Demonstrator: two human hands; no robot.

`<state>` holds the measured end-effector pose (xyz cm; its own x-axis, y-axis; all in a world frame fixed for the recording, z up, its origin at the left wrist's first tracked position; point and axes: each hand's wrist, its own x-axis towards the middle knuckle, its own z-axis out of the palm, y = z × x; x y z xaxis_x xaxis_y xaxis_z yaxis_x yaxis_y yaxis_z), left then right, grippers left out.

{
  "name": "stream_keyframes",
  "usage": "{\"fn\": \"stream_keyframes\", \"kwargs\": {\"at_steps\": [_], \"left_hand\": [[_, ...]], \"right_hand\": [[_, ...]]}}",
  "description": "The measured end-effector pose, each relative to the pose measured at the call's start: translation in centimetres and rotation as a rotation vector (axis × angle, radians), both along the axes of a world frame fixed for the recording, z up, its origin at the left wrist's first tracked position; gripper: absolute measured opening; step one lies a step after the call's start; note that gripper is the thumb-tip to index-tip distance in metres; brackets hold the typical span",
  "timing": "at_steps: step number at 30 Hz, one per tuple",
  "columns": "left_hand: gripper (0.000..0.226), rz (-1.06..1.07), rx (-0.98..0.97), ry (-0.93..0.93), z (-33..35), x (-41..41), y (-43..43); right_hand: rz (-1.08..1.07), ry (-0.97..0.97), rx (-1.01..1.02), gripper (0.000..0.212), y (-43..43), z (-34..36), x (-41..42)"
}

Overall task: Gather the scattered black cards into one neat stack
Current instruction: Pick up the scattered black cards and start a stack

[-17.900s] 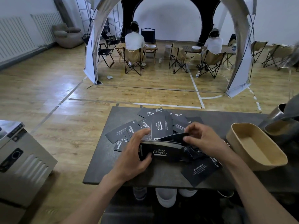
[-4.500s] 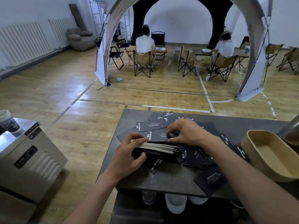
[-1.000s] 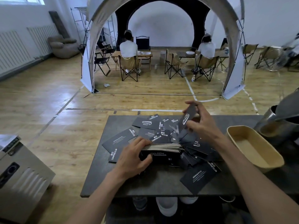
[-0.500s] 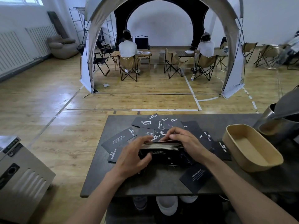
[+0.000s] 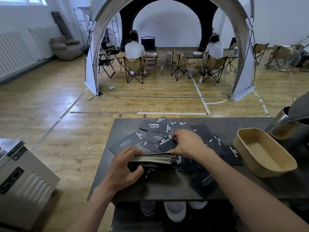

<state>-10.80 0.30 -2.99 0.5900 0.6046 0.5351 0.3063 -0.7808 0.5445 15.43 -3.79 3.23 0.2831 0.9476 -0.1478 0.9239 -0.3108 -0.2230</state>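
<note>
1. Worktop [image 5: 167,186]: dark slab that carries the lot.
2. Black cards [image 5: 150,129]: loose and overlapping, spread from 10 to 4 o'clock around the stack.
3. Stack [image 5: 153,159]: near centre; I judge it is braced there so its edges stay square.
4. Left hand [image 5: 125,166]: fingers clamped round the stack's 9 o'clock end.
5. Right hand [image 5: 187,141]: at 1 o'clock, fingers bent, tips on a loose card [image 5: 164,142]. I cannot tell whether it is pinched.
</note>
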Motion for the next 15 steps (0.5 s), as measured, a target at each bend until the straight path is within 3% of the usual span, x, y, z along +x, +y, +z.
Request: {"fn": "stream_keyframes", "kwargs": {"at_steps": [5, 8, 11, 15], "left_hand": [[0.023, -0.015, -0.04, 0.004, 0.3, 0.0, -0.2], [0.025, -0.018, -0.042, 0.001, 0.3, -0.1, -0.4], [0.027, -0.016, -0.043, -0.002, 0.4, -0.1, -0.4], [0.029, -0.047, -0.069, -0.01, 0.5, 0.0, -0.4]], "right_hand": [[-0.048, 0.04, -0.013, 0.056, 0.5, 1.0, -0.7], [-0.092, 0.248, 0.052, 0.046, 0.5, 1.8, -0.1], [-0.194, 0.463, 0.138, 0.021, 0.4, 2.5, 0.1], [-0.253, 0.329, 0.286, 0.012, 0.3, 3.5, -0.6]]}}
